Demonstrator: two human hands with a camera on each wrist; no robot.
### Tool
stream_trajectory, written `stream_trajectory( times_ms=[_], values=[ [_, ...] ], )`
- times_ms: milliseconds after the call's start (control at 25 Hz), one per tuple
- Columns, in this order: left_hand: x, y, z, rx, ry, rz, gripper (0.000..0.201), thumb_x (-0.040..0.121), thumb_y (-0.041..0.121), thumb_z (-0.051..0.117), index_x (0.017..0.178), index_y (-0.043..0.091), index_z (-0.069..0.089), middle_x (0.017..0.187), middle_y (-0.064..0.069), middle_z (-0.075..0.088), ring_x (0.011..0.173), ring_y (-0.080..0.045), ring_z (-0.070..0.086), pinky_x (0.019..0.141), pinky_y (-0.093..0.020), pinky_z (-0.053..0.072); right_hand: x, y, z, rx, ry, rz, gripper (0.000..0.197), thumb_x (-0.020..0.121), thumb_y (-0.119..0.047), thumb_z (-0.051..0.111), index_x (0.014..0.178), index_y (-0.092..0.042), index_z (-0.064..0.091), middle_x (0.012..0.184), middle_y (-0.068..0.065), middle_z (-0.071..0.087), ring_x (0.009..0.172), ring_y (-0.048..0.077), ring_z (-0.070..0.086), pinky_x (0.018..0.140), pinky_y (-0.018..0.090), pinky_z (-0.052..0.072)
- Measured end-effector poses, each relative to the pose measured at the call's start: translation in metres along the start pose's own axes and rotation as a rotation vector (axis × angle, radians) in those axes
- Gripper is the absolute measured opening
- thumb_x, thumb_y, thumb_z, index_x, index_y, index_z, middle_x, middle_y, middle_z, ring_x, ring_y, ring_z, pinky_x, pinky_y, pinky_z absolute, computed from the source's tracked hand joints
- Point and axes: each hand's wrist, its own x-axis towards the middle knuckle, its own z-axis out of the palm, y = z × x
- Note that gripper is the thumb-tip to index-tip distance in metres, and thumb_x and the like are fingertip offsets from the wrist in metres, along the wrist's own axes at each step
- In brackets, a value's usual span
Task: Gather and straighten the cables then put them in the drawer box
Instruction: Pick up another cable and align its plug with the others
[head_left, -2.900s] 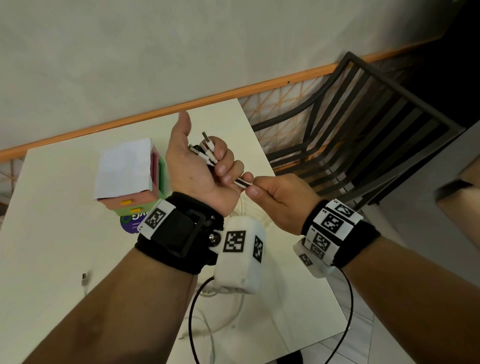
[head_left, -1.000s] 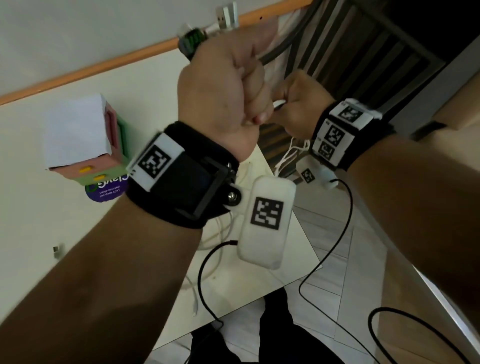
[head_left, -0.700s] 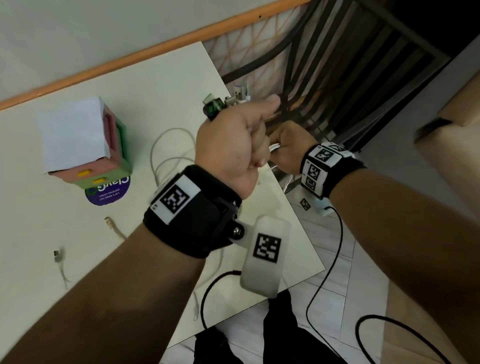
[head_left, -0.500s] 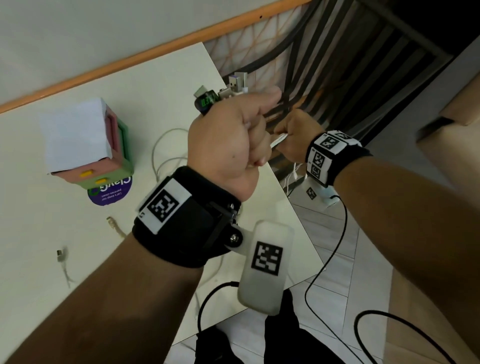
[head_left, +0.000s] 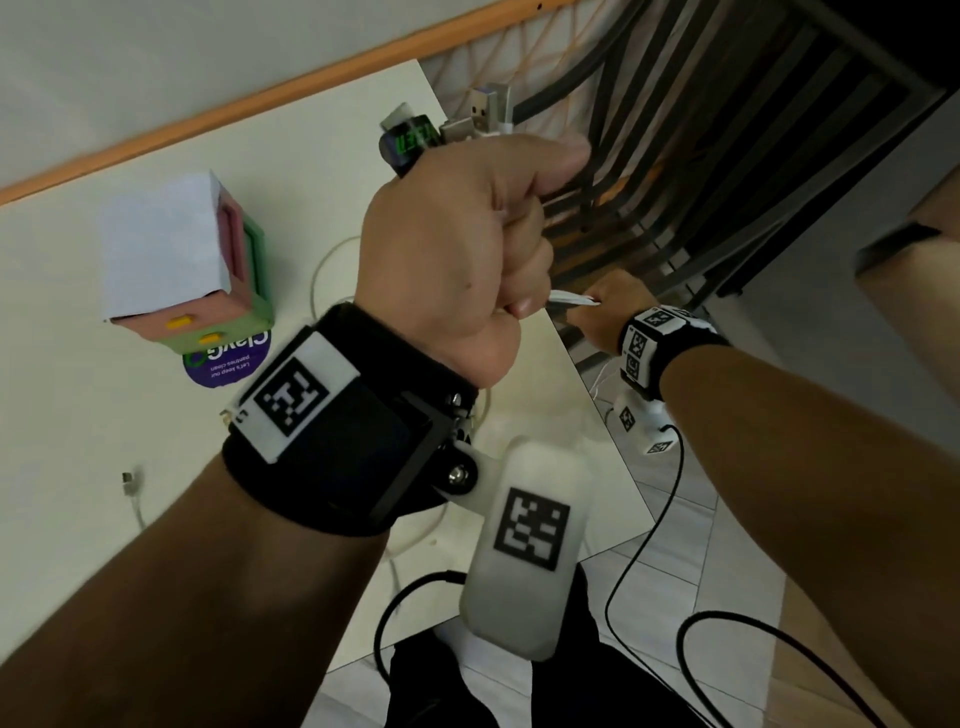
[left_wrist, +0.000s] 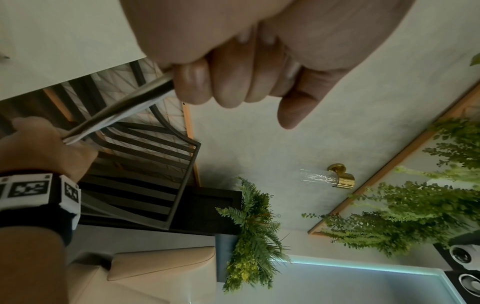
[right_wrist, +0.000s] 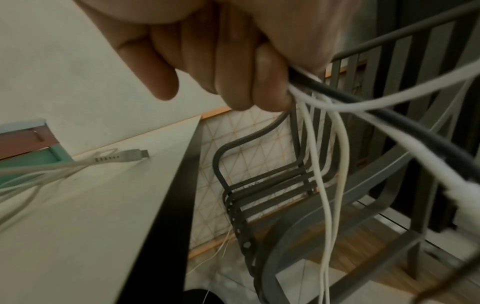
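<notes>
My left hand is raised in a fist and grips a bundle of cables; their USB plugs and a black plug with green print stick out above the thumb. The cable bundle runs taut from that fist down to my right hand, which holds it lower, beyond the table's right edge. In the right wrist view several white cables and one black cable hang below the right fingers. The drawer box, pink and green with a white top, stands on the table at the left.
Loose white cables lie on the white table near the box, and a small plug end lies at the left. A purple round sticker sits under the box. A dark slatted chair stands past the table's right edge.
My left fist has stayed up with the plugs. My right hand has slid down and away along the bundle, so the stretch of cable between the hands is longer.
</notes>
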Motion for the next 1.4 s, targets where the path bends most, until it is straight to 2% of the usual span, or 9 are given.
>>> stream_trajectory(
  times_ms=[240, 320, 440, 680, 800, 960, 1120, 1240, 1400],
  values=[
    [-0.002, -0.002, -0.002, -0.059, -0.019, 0.066, 0.047, 0.067, 0.014, 0.064, 0.041, 0.023, 0.025, 0.033, 0.007, 0.020, 0.032, -0.011, 0.012, 0.049, -0.032, 0.010, -0.002, 0.005, 0.003, -0.108, -0.093, 0.073, 0.034, 0.086, -0.046, 0.062, 0.073, -0.015, 0.064, 0.069, 0.003, 0.063, 0.057, 0.018, 0.056, 0.052, 0.024, 0.041],
    [0.002, -0.010, -0.004, -0.067, 0.007, 0.073, 0.050, 0.080, 0.006, 0.060, 0.047, 0.022, 0.025, 0.034, 0.007, 0.021, 0.032, -0.011, 0.014, 0.046, -0.029, 0.012, -0.008, -0.006, 0.001, -0.216, -0.061, -0.088, 0.037, 0.083, -0.053, 0.064, 0.067, -0.019, 0.062, 0.068, -0.001, 0.065, 0.061, 0.018, 0.060, 0.057, 0.026, 0.046],
    [0.007, -0.012, -0.009, -0.091, 0.039, 0.064, 0.052, 0.087, 0.004, 0.056, 0.046, 0.022, 0.028, 0.034, 0.006, 0.020, 0.031, -0.010, 0.013, 0.043, -0.025, 0.014, -0.022, -0.028, -0.002, -0.019, 0.050, -0.414, 0.022, 0.085, -0.028, 0.069, 0.064, -0.021, 0.063, 0.067, -0.002, 0.063, 0.066, 0.020, 0.061, 0.062, 0.031, 0.050],
    [0.006, -0.006, -0.053, -0.147, 0.167, 0.005, 0.049, 0.091, 0.015, 0.056, 0.052, 0.023, 0.026, 0.042, 0.004, 0.013, 0.041, -0.016, 0.007, 0.051, -0.032, 0.011, -0.026, -0.025, 0.005, -0.127, -0.069, -0.227, 0.049, 0.089, -0.052, 0.060, 0.058, -0.014, 0.062, 0.055, 0.001, 0.054, 0.056, 0.019, 0.054, 0.052, 0.023, 0.040],
    [0.010, -0.021, -0.090, -0.080, 0.284, 0.004, 0.049, 0.090, 0.015, 0.060, 0.059, 0.024, 0.024, 0.043, 0.004, 0.014, 0.040, -0.015, 0.009, 0.049, -0.031, 0.012, -0.036, -0.042, 0.012, -0.164, -0.193, -0.423, 0.023, 0.077, -0.037, 0.076, 0.088, -0.020, 0.066, 0.087, -0.002, 0.066, 0.088, 0.017, 0.064, 0.076, 0.032, 0.053],
    [0.009, -0.038, -0.119, 0.134, 0.386, 0.045, 0.028, 0.074, 0.009, 0.063, 0.054, 0.021, 0.047, 0.048, 0.001, 0.030, 0.040, -0.016, 0.024, 0.044, -0.026, 0.019, -0.082, -0.117, 0.021, 0.512, -0.295, -0.762, 0.062, 0.076, -0.034, 0.064, 0.135, -0.027, 0.046, 0.129, 0.005, 0.056, 0.119, 0.015, 0.056, 0.099, 0.032, 0.049],
    [-0.003, -0.051, -0.145, 0.419, 0.315, 0.113, 0.043, 0.092, -0.014, 0.048, 0.082, 0.028, 0.050, 0.080, 0.003, 0.054, 0.064, -0.011, 0.057, 0.059, -0.027, 0.050, -0.114, -0.183, 0.043, 0.045, -0.053, -0.938, 0.032, 0.094, -0.034, 0.054, 0.119, -0.019, 0.065, 0.114, 0.002, 0.070, 0.105, 0.016, 0.064, 0.093, 0.033, 0.048],
    [-0.006, -0.050, -0.158, 0.431, 0.321, 0.146, 0.038, 0.095, -0.011, 0.046, 0.082, 0.025, 0.049, 0.082, 0.004, 0.055, 0.060, 0.007, 0.062, 0.055, -0.014, 0.051, -0.115, -0.197, 0.058, -0.030, -0.022, -0.948, 0.026, 0.095, -0.020, 0.048, 0.105, -0.013, 0.071, 0.102, 0.003, 0.073, 0.097, 0.020, 0.065, 0.088, 0.035, 0.047],
    [-0.011, -0.054, -0.170, 0.333, 0.449, 0.144, 0.016, 0.084, 0.016, 0.046, 0.074, 0.015, 0.058, 0.067, -0.006, 0.060, 0.064, -0.023, 0.059, 0.057, -0.036, 0.050, -0.121, -0.210, 0.074, 0.110, -0.085, -0.948, 0.032, 0.095, -0.018, 0.048, 0.120, -0.017, 0.067, 0.119, -0.002, 0.070, 0.112, 0.013, 0.063, 0.099, 0.029, 0.047]
  ],
)
